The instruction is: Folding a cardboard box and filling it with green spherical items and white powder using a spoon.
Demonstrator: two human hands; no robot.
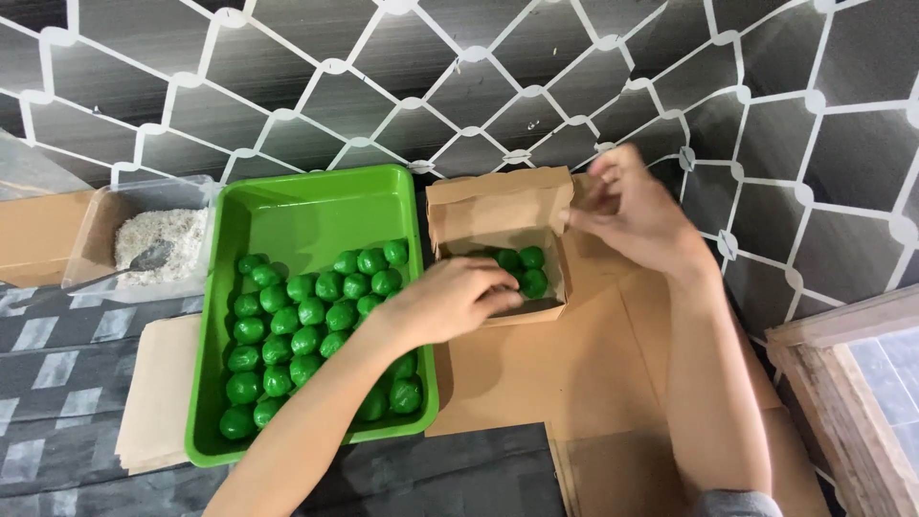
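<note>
Left hand [450, 299]: reaches across the tray's right edge into the box, fingers curled down over the balls inside; whether it pinches one cannot be told, since the fingertips are hidden.
Right hand [634, 213]: at the box's upper right corner, fingers loosely bent against the flap edge; blurred, so the grip is probably a light hold on the cardboard.
Box [498, 213]: small brown cardboard, open, back flap raised, standing on flat brown cardboard just right of the tray.
Balls in box [529, 270]: a few green, glossy, visible at the right side past the left hand.
Tray [297, 215]: green plastic, rectangular, its far part bare.
Balls in tray [287, 330]: many green, in rough rows filling the near part, touching one another.
Tub [158, 244]: clear plastic, left of the tray, holding white shredded flakes with a spoon lying in it.
Paper sheets [158, 393]: pale brown stack, partly under the tray's left edge.
Flat cardboard [546, 369]: under the box and the right forearm.
Wall [479, 77]: dark panels with a white lattice pattern.
</note>
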